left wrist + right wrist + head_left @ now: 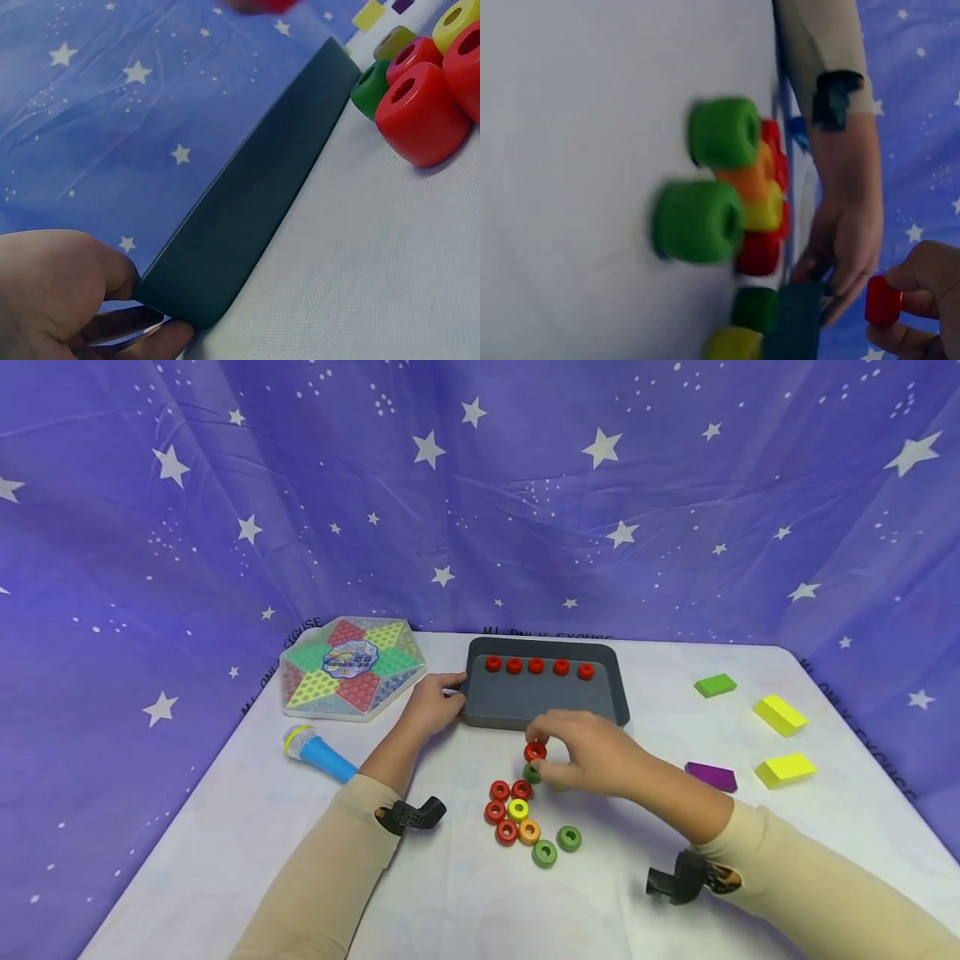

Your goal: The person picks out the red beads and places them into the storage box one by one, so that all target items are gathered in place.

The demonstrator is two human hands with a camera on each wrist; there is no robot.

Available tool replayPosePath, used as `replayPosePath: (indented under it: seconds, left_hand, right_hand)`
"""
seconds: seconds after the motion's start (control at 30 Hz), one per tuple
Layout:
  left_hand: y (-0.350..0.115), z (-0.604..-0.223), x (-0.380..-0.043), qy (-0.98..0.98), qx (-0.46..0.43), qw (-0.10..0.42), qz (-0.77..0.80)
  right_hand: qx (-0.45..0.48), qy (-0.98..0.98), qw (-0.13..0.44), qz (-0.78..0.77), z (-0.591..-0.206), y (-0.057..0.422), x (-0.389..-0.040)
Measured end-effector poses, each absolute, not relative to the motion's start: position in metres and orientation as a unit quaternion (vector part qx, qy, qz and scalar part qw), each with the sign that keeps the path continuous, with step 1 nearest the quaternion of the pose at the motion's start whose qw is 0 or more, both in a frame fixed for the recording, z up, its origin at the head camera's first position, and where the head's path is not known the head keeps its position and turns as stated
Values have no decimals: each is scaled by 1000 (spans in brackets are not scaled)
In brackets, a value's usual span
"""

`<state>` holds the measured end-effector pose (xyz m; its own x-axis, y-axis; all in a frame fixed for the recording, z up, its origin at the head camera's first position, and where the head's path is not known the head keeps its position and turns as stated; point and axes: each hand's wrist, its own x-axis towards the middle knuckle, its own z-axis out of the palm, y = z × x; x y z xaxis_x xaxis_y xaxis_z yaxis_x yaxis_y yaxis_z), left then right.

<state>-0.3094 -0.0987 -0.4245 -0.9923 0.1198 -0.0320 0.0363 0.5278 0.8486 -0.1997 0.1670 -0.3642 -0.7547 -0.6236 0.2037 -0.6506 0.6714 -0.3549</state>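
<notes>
My right hand pinches a red bead between thumb and fingers, lifted above the table. The right wrist view also shows this red bead at the fingertips. My left hand grips the left side of a dark grey tray; in the left wrist view its fingers are at the tray's corner. Several red beads stand in a row along the tray's back. In front of the tray lie loose beads: red, yellow, orange and green. My right hand partly hides another yellow bead.
A hexagonal Chinese checkers board lies at the back left, with a blue toy microphone before it. To the right lie a green block, two yellow blocks and a purple block. A starry purple cloth hangs behind.
</notes>
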Motion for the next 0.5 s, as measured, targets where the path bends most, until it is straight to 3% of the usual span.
replayPosePath:
  seconds: [0.5]
  left_hand:
    - [-100,-427,-312,873,53,35,483]
  right_hand:
    - [371,-909,11,188,-314,128,-295]
